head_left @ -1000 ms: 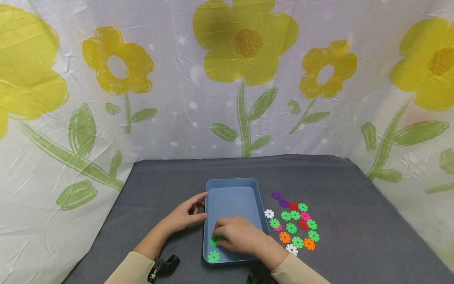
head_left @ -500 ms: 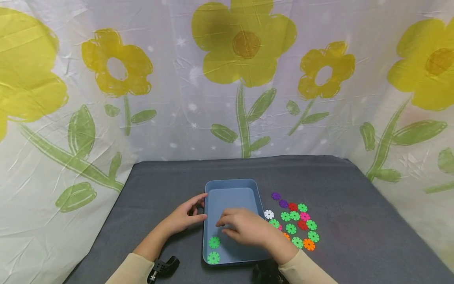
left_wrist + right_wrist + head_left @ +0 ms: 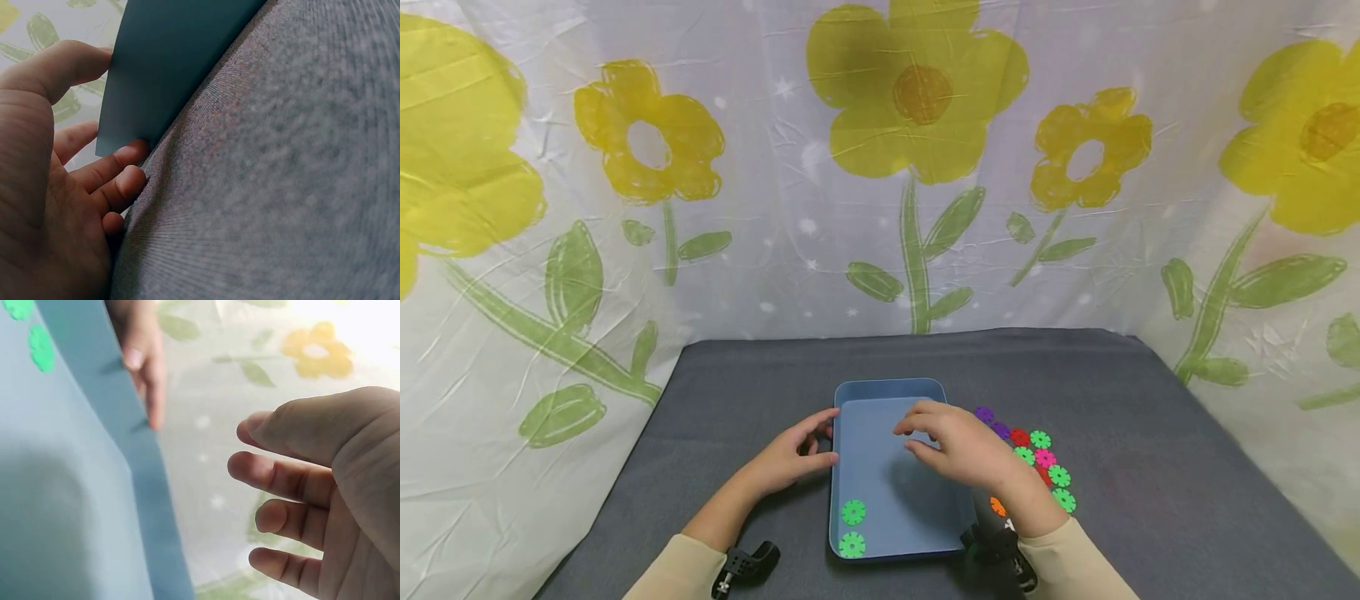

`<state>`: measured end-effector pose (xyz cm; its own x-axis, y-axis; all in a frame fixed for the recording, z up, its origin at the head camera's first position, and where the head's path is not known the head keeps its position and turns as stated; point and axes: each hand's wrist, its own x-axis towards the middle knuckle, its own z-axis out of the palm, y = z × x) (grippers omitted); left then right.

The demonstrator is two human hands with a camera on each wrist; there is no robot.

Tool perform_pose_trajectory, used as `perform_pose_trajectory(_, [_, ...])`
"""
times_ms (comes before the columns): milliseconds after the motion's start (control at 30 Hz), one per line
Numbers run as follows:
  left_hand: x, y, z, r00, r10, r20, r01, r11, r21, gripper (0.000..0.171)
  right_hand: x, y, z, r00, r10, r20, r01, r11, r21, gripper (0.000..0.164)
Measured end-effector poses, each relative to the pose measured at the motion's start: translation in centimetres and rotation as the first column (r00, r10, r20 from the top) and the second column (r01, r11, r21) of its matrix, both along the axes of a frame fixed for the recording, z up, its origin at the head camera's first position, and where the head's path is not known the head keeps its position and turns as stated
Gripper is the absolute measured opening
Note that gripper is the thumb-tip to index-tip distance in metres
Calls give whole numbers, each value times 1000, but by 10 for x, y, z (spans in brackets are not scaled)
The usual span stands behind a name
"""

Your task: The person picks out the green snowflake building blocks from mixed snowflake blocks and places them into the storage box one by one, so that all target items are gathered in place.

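Note:
A blue rectangular tray [image 3: 891,537] lies on the table. Two green notched discs, the nearer disc [image 3: 852,545] and the farther disc [image 3: 853,512], lie flat in its near left corner. My left hand [image 3: 790,454] touches the tray's left side with thumb and fingertips; in the left wrist view the thumb [image 3: 81,62] meets the tray wall [image 3: 156,69]. Above the tray's right half hovers my right hand [image 3: 962,442], holding nothing, its fingers loosely bent and apart from the thumb, as the right wrist view also shows.
Several loose notched discs, among them a pink disc [image 3: 1045,458] and a green disc [image 3: 1063,500], lie right of the tray, partly hidden by the right forearm. Dark grey cloth [image 3: 760,375] covers the table. A flowered curtain [image 3: 760,250] hangs behind it.
My right hand has let go of the farther green disc in the tray, lifted, and moved right and away from me toward the loose discs. The left hand has stayed at the tray's side.

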<state>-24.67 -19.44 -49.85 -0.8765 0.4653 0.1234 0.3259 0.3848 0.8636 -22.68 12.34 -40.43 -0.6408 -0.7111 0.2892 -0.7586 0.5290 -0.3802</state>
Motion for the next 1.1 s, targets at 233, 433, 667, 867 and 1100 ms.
perform_pose_trajectory(233, [0,0,1,1000,3,-4,-3,1000,-5,71,-4,24,14,994,-104,32,106,992,-71,19])
perform_pose_trajectory(433, [2,-1,2,1000,-10,-7,10,1000,16,71,-12,46,18,984,-153,89,165,976,-146,21])
perform_pose_trajectory(667, [1,-1,1,1000,-11,-24,11,1000,5,72,-28,78,9,964,-201,175,235,950,-205,22])
perform_pose_trajectory(867, [-1,-1,-1,1000,9,-18,-9,1000,-11,71,-42,103,-5,927,-277,252,335,914,-227,22])
perform_pose_trajectory(1100, [-2,-1,-2,1000,11,-17,-11,1000,-15,70,-50,126,-20,886,-351,303,422,881,-212,22])
